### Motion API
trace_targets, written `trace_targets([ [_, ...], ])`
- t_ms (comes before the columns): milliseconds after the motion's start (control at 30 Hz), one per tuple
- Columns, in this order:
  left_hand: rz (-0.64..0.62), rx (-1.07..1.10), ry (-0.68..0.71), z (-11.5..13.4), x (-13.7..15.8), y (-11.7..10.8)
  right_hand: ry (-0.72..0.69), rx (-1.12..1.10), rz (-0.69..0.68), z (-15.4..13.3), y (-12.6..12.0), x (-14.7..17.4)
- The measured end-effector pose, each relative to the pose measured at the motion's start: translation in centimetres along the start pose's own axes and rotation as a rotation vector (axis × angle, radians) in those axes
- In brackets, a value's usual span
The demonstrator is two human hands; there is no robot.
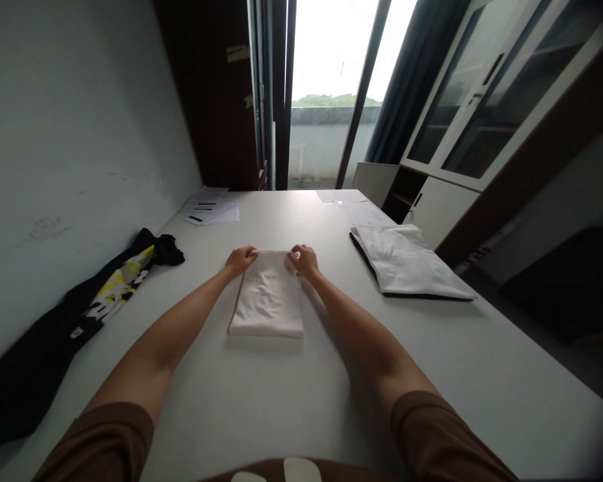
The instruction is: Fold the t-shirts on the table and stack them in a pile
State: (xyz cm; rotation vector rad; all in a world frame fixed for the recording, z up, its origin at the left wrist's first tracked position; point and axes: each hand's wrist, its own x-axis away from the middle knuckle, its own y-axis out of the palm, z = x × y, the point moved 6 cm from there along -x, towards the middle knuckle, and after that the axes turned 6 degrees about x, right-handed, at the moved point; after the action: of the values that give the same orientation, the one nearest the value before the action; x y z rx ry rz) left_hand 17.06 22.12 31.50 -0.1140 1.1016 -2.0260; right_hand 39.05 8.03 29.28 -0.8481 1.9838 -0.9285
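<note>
A white cloth folded into a narrow rectangle (pixel 267 298) lies on the white table (pixel 281 402) in front of me, its surface slightly wrinkled. At its far left corner my left hand (pixel 241 260) is closed, pinching the edge between thumb and fingers. My right hand (pixel 304 260) grips the far right corner the same way. The near end of the cloth rests flat on the table, with a rounded fold facing me.
To the right lies a stack of folded white and black fabric (pixel 407 261). Black clothing with a yellow and white print (pixel 115 288) lies along the left wall. Papers (pixel 211 206) are at the far left, and sheets (pixel 356 207) at the far right. Glass-door cabinets (pixel 487 87) stand beyond.
</note>
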Motion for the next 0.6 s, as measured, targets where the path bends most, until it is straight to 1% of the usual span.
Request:
trace_targets([
  [100,0.037,0.042,0.008,0.1,-1.0,-0.8,0.013,-0.199,0.054,-0.2,-1.2,-1.6],
  [167,0.079,0.051,-0.022,-0.1,-2.0,-0.7,0.042,-0.269,0.074,-0.1,-1.7,-2.8],
  [200,0.100,0.048,-0.046,-0.2,-2.4,-0.5,0.053,-0.260,0.075,-0.1,-1.7,-3.2],
  [267,0.138,0.026,-0.109,-0.7,-2.9,0.4,0.074,-0.172,0.050,0.2,-1.3,-3.7],
  [333,0.166,-0.007,-0.174,-1.3,-2.8,1.5,0.095,-0.044,-0.014,0.7,-0.3,-3.6],
  [400,0.183,-0.039,-0.209,-1.8,-2.4,2.5,0.088,0.070,-0.063,1.1,0.8,-2.9],
  [500,0.196,-0.081,-0.178,-1.9,-1.6,3.4,0.038,0.153,-0.062,1.4,1.7,-2.2],
  [600,0.204,-0.128,-0.116,-1.5,-1.0,3.4,0.048,0.133,-0.065,1.8,2.1,-2.3],
])
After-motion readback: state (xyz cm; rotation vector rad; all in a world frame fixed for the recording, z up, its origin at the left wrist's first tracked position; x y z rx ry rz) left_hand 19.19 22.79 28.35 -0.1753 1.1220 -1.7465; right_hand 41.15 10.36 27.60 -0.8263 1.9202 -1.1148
